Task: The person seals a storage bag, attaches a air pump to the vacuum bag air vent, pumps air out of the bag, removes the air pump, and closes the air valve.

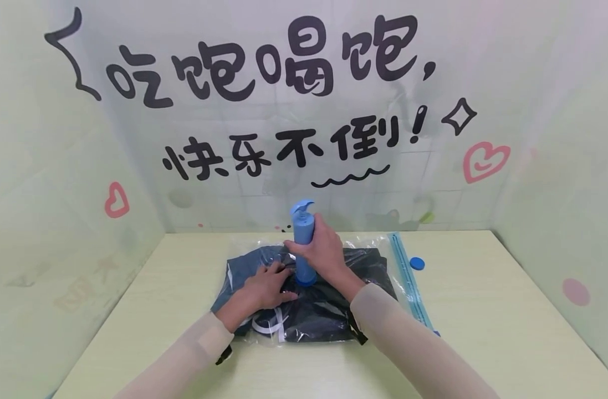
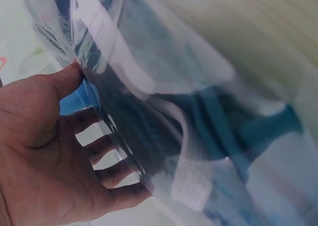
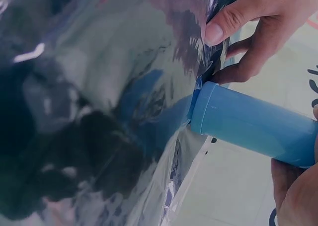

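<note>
A blue hand pump (image 1: 304, 244) stands upright on a clear vacuum storage bag (image 1: 328, 327) packed with dark clothes. My right hand (image 1: 326, 249) grips the pump's upper barrel from the right, thumb across its front. In the right wrist view the pump's (image 3: 253, 121) lower end meets the bag's plastic, and its top is out of frame. My left hand (image 1: 267, 287) lies spread on the bag just left of the pump's base. Seen from the left wrist, the left fingertips and thumb press the bag's (image 2: 149, 136) surface. White cord (image 1: 269, 327) shows through the plastic near the front edge.
The bag lies on a pale wooden table (image 1: 149, 332). A light-blue zip strip (image 1: 408, 277) runs along its right edge, with a round blue cap (image 1: 417, 263) beside it. Behind the table rises a printed backdrop (image 1: 294, 122), which also closes in both sides.
</note>
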Available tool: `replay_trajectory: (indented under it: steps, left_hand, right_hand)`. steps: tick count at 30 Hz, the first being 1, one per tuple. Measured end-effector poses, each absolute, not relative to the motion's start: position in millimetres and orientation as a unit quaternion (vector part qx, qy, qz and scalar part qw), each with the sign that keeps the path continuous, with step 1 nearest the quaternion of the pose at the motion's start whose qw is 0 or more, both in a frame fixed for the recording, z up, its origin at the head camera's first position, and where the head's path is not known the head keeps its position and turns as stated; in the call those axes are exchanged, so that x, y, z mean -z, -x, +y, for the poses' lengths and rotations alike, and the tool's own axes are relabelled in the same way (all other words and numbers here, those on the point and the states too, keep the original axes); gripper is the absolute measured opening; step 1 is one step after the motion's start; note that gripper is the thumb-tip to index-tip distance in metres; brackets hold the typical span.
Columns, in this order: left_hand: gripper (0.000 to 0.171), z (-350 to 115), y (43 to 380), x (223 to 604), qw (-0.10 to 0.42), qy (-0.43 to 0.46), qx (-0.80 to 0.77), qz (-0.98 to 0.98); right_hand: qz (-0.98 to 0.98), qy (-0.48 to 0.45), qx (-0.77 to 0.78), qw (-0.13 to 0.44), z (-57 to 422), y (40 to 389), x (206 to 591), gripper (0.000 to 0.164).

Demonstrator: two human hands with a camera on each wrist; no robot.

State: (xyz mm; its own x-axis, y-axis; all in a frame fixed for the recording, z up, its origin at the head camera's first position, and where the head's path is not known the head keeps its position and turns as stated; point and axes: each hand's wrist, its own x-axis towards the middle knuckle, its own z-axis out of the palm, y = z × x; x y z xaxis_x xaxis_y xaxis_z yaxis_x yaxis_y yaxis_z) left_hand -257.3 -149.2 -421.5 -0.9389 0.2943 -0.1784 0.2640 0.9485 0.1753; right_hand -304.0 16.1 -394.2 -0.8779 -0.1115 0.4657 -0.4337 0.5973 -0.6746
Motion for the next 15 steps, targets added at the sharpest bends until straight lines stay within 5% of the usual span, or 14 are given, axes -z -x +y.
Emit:
replay_trajectory:
  steps: [15]
  left_hand:
    - [0.067,-147,259,422,0.116,-0.127,-0.061,0.983]
  right_hand:
    - [-0.758,-0.267,-0.595,0.021,41,306,367,0.06]
